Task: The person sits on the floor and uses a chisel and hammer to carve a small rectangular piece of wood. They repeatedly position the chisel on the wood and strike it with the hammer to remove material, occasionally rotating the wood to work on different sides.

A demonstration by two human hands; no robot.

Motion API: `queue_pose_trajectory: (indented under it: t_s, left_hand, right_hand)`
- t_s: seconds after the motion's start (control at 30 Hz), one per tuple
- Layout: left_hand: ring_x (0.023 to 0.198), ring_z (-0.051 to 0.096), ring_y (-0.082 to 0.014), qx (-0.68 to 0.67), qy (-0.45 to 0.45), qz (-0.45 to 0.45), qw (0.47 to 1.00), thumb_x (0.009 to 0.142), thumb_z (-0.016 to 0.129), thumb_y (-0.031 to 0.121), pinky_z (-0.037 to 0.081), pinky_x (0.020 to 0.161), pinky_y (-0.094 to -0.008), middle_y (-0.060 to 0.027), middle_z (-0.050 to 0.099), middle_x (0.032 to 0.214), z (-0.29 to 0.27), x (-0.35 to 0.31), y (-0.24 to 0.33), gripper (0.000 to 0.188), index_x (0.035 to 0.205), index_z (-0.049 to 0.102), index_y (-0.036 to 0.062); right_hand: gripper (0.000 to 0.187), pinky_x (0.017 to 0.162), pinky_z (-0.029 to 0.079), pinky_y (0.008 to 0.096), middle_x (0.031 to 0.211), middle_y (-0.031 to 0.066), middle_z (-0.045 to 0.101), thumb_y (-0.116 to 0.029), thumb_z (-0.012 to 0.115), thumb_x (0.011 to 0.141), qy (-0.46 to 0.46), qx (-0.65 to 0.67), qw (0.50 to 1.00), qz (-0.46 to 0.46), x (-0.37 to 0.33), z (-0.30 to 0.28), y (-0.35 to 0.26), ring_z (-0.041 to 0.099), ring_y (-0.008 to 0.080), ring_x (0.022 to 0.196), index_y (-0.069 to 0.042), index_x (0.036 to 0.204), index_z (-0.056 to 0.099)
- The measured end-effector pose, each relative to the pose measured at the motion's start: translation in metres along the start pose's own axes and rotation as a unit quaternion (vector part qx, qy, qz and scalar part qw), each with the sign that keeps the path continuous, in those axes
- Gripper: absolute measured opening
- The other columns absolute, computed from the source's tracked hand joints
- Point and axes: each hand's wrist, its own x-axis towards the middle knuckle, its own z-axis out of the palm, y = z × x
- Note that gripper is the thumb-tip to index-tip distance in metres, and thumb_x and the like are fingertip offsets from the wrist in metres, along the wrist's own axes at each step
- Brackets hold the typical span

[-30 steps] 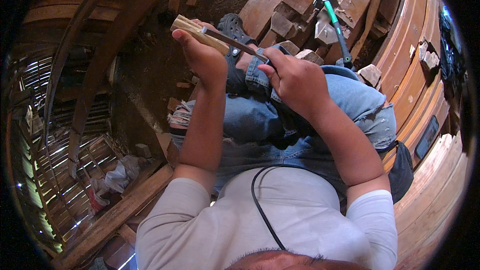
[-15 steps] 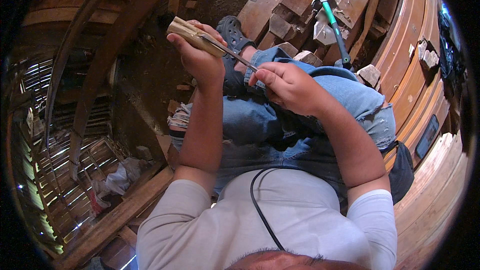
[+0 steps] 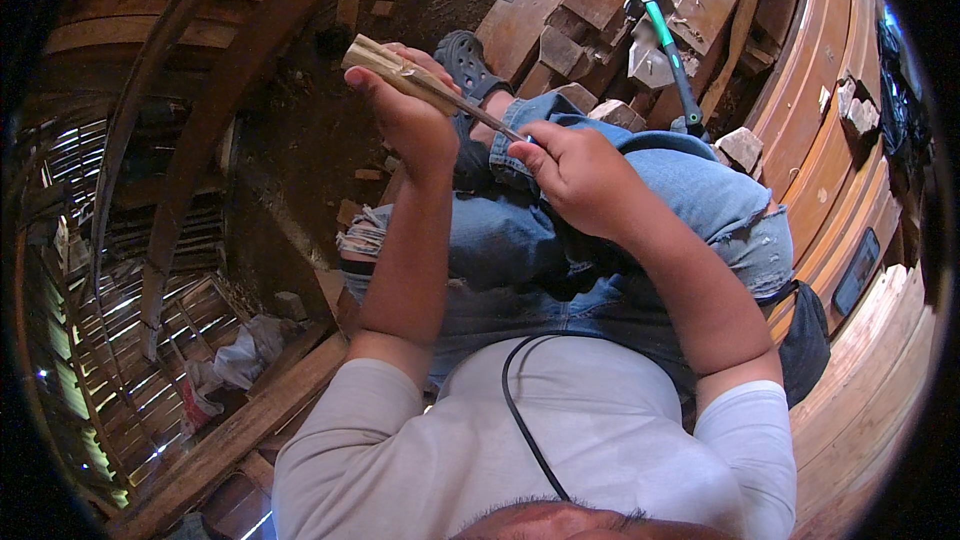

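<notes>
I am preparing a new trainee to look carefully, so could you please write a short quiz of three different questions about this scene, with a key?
1. True or false: the left hand holds a piece of wood.

2. Choose one. The handle of the hammer is:
(a) red and yellow
(b) green and black
(c) all white

3. In a few words: what does the right hand hold, and where is its far end?

Key:
1. True.
2. (b).
3. A slim metal tool; its far end is at the piece of wood.
</notes>
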Motion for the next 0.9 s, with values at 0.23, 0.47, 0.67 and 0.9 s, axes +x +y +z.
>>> queue_pose_trajectory:
  t_s: [0.23,0.47,0.67,0.9]
  left_hand:
    - [0.059,0.053,-0.018,-0.013,-0.017,0.036,0.999,0.094,0.022,0.09,0.044,0.052,-0.0326,-0.0029,0.054,0.074,0.0,0.002,0.006,0.082,0.104,0.05,0.0129]
    - [0.061,0.055,-0.017,0.024,-0.032,0.052,0.998,0.091,0.021,0.092,0.047,0.055,-0.0312,-0.0033,0.057,0.077,-0.003,0.001,0.013,0.087,0.108,0.051,0.0117]
    - [0.063,0.058,-0.0197,0.112,0.003,0.095,0.989,0.094,0.026,0.089,0.049,0.056,-0.0337,-0.0051,0.058,0.08,-0.01,0.004,0.004,0.084,0.111,0.052,0.0114]
    - [0.065,0.058,-0.0203,-0.013,-0.047,-0.036,0.998,0.1,0.029,0.081,0.05,0.058,-0.035,-0.0063,0.058,0.081,0.014,-0.018,0.002,0.075,0.112,0.053,0.0118]
  right_hand:
    - [0.031,0.06,0.054,0.0554,0.076,0.0194,0.069,-0.042,0.057,0.105,0.127,-0.162,0.975,-0.086,-0.006,0.018,0.007,0.069,0.0435,0.07,-0.012,0.109,0.063]
    - [0.03,0.053,0.055,0.0492,0.072,0.0147,0.068,-0.039,0.056,0.106,0.164,-0.227,0.952,-0.125,-0.006,0.017,0.0,0.07,0.038,0.065,-0.011,0.115,0.056]
    - [0.029,0.056,0.054,0.0462,0.074,0.0138,0.067,-0.039,0.059,0.105,0.197,-0.287,0.931,-0.107,-0.005,0.004,-0.005,0.07,0.0372,0.069,-0.012,0.116,0.059]
    - [0.033,0.066,0.056,0.054,0.083,0.0224,0.071,-0.041,0.058,0.105,0.258,-0.147,0.953,-0.053,0.013,-0.019,0.011,0.072,0.0443,0.081,-0.009,0.108,0.064]
